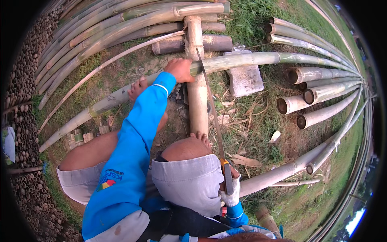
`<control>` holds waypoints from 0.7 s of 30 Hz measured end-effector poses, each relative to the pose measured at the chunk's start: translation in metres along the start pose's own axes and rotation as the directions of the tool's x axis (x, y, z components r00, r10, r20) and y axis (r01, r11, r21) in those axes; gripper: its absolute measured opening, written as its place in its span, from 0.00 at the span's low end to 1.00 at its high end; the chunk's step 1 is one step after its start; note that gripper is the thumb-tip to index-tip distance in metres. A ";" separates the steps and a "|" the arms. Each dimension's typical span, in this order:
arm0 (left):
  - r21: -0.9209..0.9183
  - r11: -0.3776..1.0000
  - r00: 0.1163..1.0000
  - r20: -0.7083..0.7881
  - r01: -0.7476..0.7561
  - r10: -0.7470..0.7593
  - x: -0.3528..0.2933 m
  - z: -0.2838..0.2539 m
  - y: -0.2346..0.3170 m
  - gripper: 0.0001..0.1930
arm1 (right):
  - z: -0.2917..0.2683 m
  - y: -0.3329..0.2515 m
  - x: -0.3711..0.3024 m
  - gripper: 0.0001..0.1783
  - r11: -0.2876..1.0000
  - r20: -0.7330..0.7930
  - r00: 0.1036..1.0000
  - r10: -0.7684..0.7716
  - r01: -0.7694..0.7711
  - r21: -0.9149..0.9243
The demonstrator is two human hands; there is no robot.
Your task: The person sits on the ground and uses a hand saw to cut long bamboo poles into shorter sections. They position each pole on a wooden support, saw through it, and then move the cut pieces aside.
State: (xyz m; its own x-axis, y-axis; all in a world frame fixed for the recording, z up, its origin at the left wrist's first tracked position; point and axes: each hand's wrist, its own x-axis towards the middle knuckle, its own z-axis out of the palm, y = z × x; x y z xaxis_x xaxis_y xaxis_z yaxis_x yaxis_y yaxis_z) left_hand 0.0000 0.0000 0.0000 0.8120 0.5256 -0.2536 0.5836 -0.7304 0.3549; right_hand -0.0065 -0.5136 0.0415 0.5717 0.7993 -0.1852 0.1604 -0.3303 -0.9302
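A long greenish bamboo pole [246, 59] lies crosswise over a thick bamboo log [197, 103]. My left hand [180, 69], at the end of a blue sleeve, is closed over the pole just left of where it crosses the log. In my right hand [231, 189], which wears a white glove, is the orange and black handle of a handsaw [213, 109]. Its long blade runs away from me, the far part lying against the pole right beside my left hand. My left foot [138, 88] presses on the pole; my other foot [201, 139] is at the log's near end.
Several long bamboo poles [141, 16] are stacked at the far left. More cut poles [318, 97] lie on the grass to the right. A pale stone block [246, 76] sits beneath the pole. Piled bamboo ends [32, 193] line the left edge. Dry chips litter the ground.
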 end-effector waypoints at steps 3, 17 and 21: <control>0.120 0.993 0.983 -0.181 -0.007 0.029 0.042 -0.073 -0.023 0.40 | 0.020 0.013 0.053 0.38 0.988 -0.080 0.986 -0.144 0.147 0.038; 0.031 0.999 0.992 -0.122 -0.029 0.032 0.013 -0.014 -0.011 0.36 | 0.015 0.044 0.045 0.37 0.993 -0.028 1.000 0.010 -0.007 0.118; 0.033 0.999 0.995 -0.103 -0.002 0.005 0.002 -0.003 -0.004 0.37 | 0.006 0.029 0.013 0.38 0.989 -0.044 0.988 -0.148 0.147 -0.013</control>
State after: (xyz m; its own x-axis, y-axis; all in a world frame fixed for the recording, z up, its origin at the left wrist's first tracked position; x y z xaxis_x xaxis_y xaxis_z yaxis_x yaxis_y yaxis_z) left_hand -0.0013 0.0053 0.0004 0.8106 0.5639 -0.1577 0.5818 -0.7452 0.3259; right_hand 0.0009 -0.5094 0.0104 0.5765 0.8165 -0.0316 0.2530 -0.2152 -0.9432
